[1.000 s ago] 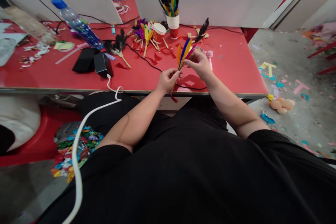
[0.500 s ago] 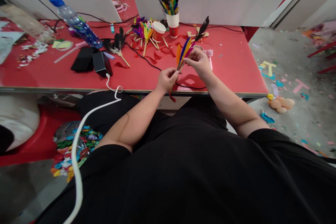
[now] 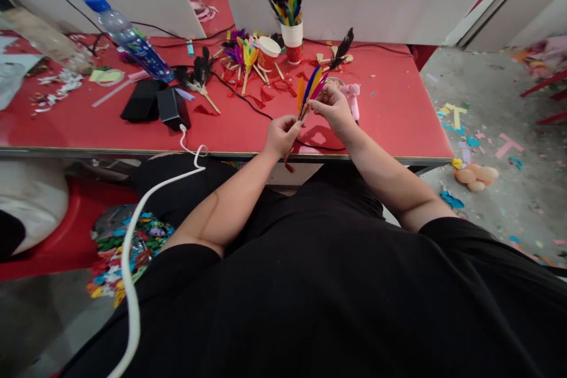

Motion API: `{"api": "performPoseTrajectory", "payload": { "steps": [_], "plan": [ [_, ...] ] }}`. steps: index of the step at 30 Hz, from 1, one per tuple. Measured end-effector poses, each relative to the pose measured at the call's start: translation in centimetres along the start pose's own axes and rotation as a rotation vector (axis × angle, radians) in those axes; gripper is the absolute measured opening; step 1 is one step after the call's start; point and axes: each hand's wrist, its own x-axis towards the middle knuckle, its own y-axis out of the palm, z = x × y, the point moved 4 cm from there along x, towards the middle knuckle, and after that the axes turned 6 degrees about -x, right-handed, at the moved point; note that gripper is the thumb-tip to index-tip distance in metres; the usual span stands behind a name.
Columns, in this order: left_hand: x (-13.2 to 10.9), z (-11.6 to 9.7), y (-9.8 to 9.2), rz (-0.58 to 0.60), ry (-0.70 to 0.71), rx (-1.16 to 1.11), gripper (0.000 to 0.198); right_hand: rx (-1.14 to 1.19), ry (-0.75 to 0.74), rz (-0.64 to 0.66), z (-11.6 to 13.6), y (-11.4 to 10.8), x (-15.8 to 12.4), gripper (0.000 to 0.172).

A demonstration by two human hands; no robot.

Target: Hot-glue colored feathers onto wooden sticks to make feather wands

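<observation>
From my remote station I record a plain black shirt, lightly creased. The left sleeve and right sleeve are black and short. I find forearms, left hand and right hand bare. Legwear, below the counter's front edge, is black. I note a smooth white cable curving over the shirt's left side.

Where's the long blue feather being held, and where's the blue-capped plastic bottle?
Held long blue feather (image 3: 312, 88): head view, middle of its blade.
Blue-capped plastic bottle (image 3: 132, 41): head view, middle of its body.

btl label blurred, no legible txt
</observation>
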Motion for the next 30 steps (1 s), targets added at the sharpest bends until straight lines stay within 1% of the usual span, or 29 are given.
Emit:
{"api": "performPoseTrajectory", "payload": {
  "steps": [4,7,12,16,22,30],
  "plan": [
    [-0.1,-0.1,-0.1,-0.016,-0.004,0.004,0.037,0.049,0.054,0.015,0.1,0.3,-0.4,0.045],
    [-0.1,-0.1,-0.2,-0.019,-0.002,0.016,0.035,0.085,0.064,0.025,0.5,0.3,-0.7,0.043],
    [-0.2,-0.2,-0.1,-0.008,0.010,0.027,0.036,0.053,0.094,0.038,0.6,0.4,-1.0,0.038],
    [-0.2,0.0,-0.1,-0.006,0.045,0.016,0.040,0.106,0.073,0.047,0.1,0.5,-0.7,0.034],
    [0.0,0.6,-0.1,-0.007,0.065,0.018,0.048,0.144,0.061,-0.010,-1.3,0.6,-0.1,0.029],
    [0.0,0.6,0.0,-0.009,0.063,0.019,0.042,0.130,0.078,0.020,-0.8,0.4,-0.3,0.029]
  ]
}}
